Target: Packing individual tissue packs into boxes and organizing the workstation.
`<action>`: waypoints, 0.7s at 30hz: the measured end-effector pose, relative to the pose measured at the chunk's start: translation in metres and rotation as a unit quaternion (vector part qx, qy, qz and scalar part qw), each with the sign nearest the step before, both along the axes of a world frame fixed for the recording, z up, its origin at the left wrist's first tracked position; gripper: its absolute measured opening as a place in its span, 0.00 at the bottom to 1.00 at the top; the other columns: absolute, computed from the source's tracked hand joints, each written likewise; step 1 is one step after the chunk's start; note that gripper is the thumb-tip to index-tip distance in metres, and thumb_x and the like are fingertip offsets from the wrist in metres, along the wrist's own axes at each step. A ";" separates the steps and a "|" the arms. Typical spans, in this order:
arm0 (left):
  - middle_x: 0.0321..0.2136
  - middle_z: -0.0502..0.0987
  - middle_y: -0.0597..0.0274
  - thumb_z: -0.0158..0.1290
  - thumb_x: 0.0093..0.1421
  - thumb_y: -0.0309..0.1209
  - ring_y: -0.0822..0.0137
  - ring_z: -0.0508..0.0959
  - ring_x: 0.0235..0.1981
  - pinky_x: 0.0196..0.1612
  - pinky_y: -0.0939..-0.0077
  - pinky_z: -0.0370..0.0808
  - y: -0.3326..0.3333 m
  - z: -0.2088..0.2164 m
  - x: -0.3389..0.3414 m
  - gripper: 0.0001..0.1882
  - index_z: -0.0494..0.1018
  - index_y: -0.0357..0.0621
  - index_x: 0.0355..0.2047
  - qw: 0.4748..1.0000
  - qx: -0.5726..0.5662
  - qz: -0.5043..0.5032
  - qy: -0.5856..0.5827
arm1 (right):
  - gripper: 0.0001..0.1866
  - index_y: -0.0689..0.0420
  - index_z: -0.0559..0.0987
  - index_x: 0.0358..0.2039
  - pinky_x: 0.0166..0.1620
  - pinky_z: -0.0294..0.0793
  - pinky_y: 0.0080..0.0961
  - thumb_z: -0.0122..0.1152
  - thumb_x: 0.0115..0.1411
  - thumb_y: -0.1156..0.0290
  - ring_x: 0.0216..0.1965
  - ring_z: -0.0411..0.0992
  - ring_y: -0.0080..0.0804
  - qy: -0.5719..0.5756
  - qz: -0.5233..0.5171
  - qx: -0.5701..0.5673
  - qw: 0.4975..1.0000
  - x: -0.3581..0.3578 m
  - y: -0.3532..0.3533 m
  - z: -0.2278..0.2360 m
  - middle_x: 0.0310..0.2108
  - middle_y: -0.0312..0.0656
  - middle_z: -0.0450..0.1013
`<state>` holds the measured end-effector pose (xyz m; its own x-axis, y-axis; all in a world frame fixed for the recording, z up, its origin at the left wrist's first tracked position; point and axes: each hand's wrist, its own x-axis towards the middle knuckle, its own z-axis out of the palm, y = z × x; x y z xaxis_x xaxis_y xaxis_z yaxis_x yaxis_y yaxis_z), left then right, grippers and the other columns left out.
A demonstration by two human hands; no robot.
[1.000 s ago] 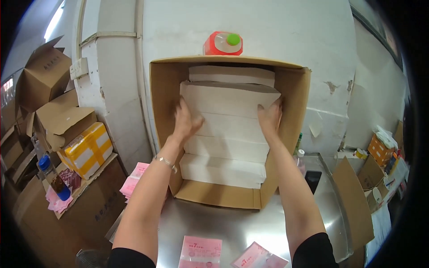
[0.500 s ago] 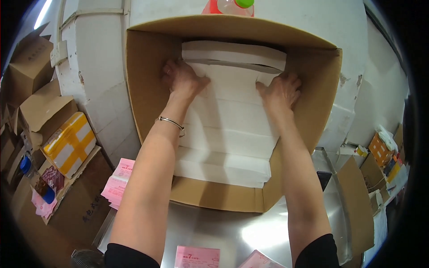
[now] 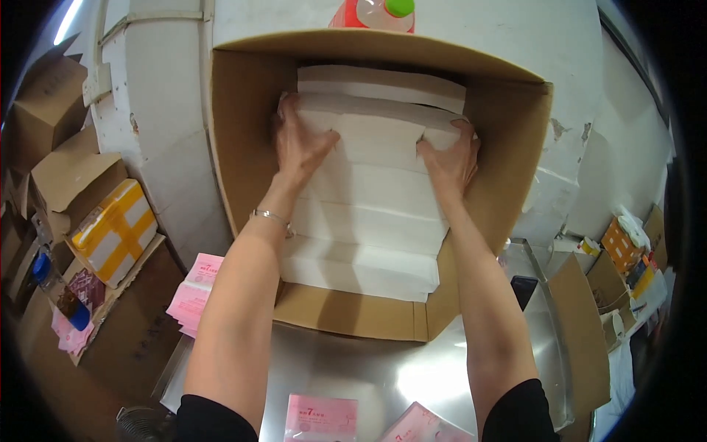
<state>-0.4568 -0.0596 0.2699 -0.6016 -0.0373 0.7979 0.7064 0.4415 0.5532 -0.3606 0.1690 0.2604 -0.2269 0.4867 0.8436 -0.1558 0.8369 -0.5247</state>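
A large open cardboard carton (image 3: 508, 147) holds several long white boxes (image 3: 361, 269), packed in a row. Both arms reach into it. My left hand (image 3: 298, 146) closes around the left end of one white box (image 3: 379, 121) near the far side, thumb on its near face and fingers over its far edge. At the opposite end my right hand (image 3: 454, 156) grips the same box in a like way. That box stands slightly proud of the one behind it. Fingertips behind it are partly hidden.
Under the carton is a shiny metal table (image 3: 361, 368) with pink printed packets (image 3: 320, 418) near its front. More pink packets (image 3: 195, 295) lie left. A green-capped bottle (image 3: 379, 15) stands behind. A yellow-taped box (image 3: 118, 232) is at left, a dark phone-like object (image 3: 523, 291) at right.
Both hands have come slightly nearer with the white box between them, and its top edge now shows higher. The gap to the box behind looks different, and the view has shifted a little.
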 end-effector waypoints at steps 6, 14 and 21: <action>0.56 0.69 0.49 0.68 0.41 0.37 0.51 0.69 0.55 0.61 0.61 0.66 -0.037 -0.014 0.109 0.48 0.61 0.38 0.62 0.949 -0.085 0.179 0.244 | 0.35 0.53 0.69 0.50 0.51 0.71 0.45 0.72 0.39 0.67 0.50 0.69 0.54 0.091 0.044 0.036 0.994 0.062 -0.008 -0.020 0.47 0.51 0.70; 0.60 0.61 0.41 0.70 0.42 0.28 0.48 0.64 0.62 0.66 0.54 0.62 -0.069 -0.115 0.306 0.52 0.54 0.37 0.66 0.978 -0.039 0.170 0.111 | 0.39 0.54 0.68 0.49 0.47 0.74 0.41 0.78 0.34 0.71 0.49 0.69 0.51 0.022 0.136 0.058 0.989 0.261 -0.042 -0.120 0.46 0.47 0.70; 0.58 0.63 0.34 0.68 0.46 0.38 0.37 0.63 0.60 0.63 0.51 0.64 0.029 -0.248 0.310 0.49 0.56 0.31 0.64 0.965 -0.217 -0.113 -0.093 | 0.36 0.55 0.69 0.50 0.51 0.73 0.41 0.76 0.39 0.67 0.53 0.69 0.51 -0.231 0.012 -0.096 0.968 0.338 0.105 -0.251 0.50 0.53 0.67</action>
